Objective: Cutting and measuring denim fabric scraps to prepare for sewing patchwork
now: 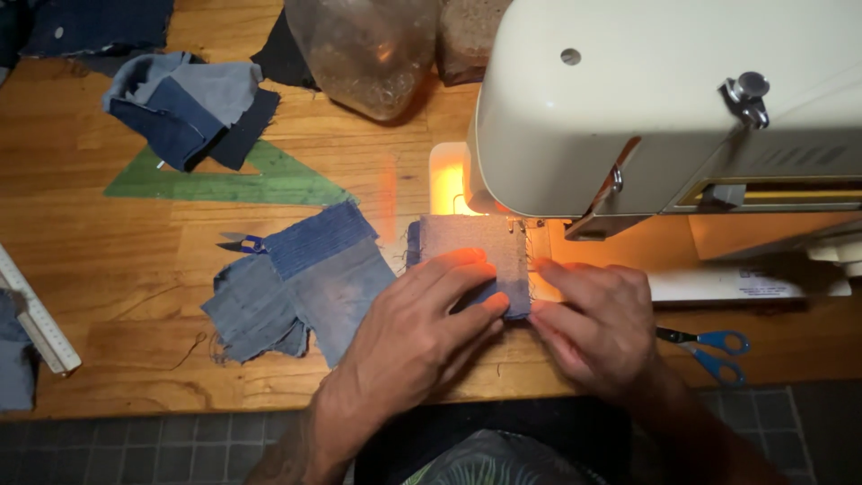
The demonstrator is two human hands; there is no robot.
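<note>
A small square patch of grey-blue denim [476, 244] lies under the head of a cream sewing machine [664, 99], lit by the machine's lamp. My left hand [417, 337] lies flat on the near left part of the patch, fingers pressing it to the wooden table [135, 269]. At the patch's right edge my right hand [597, 323] rests beside the machine bed, its fingertips touching the fabric's near corner. The needle area is hidden behind the machine head.
Joined denim patches [301, 287] lie to the left, with small thread snips [241, 242] beside them. A green triangle ruler [278, 184] and folded denim pieces [184, 103] sit farther back. Blue-handled scissors [714, 350] lie at the right, a white folding ruler [36, 323] at the left.
</note>
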